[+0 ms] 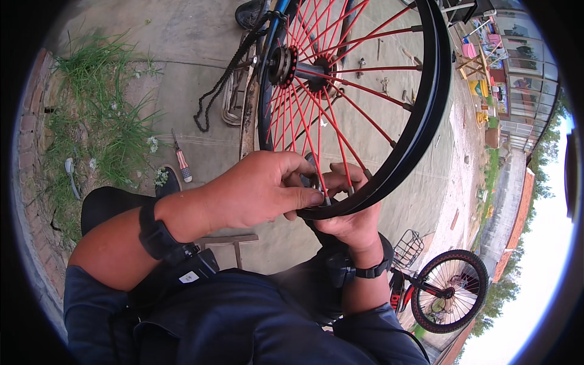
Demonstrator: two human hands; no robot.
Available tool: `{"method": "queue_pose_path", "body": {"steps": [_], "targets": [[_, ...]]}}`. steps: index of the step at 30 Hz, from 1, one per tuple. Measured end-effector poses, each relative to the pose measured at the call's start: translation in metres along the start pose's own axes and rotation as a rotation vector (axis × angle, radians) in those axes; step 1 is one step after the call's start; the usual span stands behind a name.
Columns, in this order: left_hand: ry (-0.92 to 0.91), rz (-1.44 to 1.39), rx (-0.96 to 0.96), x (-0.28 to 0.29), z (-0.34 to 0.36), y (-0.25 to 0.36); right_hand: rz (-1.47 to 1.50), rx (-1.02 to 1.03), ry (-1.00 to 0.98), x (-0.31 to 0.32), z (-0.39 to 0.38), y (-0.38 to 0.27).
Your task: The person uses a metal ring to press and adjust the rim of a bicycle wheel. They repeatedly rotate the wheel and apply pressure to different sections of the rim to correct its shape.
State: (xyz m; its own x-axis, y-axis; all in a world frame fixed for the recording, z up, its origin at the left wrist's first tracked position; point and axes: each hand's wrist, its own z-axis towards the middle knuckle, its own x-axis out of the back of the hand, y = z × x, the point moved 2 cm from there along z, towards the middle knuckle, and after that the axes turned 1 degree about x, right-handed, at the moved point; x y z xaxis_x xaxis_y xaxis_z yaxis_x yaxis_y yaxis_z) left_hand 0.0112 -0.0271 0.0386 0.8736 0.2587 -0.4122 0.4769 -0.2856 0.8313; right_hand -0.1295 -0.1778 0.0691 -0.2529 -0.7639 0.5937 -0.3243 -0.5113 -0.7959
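Head view: spokes (377, 69) are laced, one apparently pinched by left fingers (302, 198), rim (439, 79) clasped by right fingers (357, 177), remaining work unshown.

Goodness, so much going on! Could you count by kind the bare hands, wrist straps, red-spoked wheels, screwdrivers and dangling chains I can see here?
Left hand and right hand: 2
Wrist straps: 2
Red-spoked wheel: 1
Screwdriver: 1
Dangling chain: 1
Total: 7

Screwdriver (184, 166) lies left of the wheel (312, 74)
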Motion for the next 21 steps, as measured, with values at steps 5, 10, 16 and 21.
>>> {"method": "queue_pose_path", "body": {"steps": [5, 10, 16, 21], "targets": [[0.025, -0.014, -0.003, -0.0015, -0.0017, 0.0013, -0.001, -0.016, -0.011, -0.0001, -0.0001, 0.0004], [0.028, 0.035, -0.011, -0.0027, -0.0024, 0.0047, 0.038, -0.057, -0.013, -0.0019, -0.0006, 0.0021], [0.066, 0.016, -0.095, -0.0047, -0.001, -0.0015, 0.087, -0.083, -0.018, -0.0028, 0.0, 0.0005], [0.091, 0.049, -0.117, -0.0074, -0.0047, 0.0051, 0.007, 0.002, -0.009, -0.0008, 0.0002, 0.0011]]}}
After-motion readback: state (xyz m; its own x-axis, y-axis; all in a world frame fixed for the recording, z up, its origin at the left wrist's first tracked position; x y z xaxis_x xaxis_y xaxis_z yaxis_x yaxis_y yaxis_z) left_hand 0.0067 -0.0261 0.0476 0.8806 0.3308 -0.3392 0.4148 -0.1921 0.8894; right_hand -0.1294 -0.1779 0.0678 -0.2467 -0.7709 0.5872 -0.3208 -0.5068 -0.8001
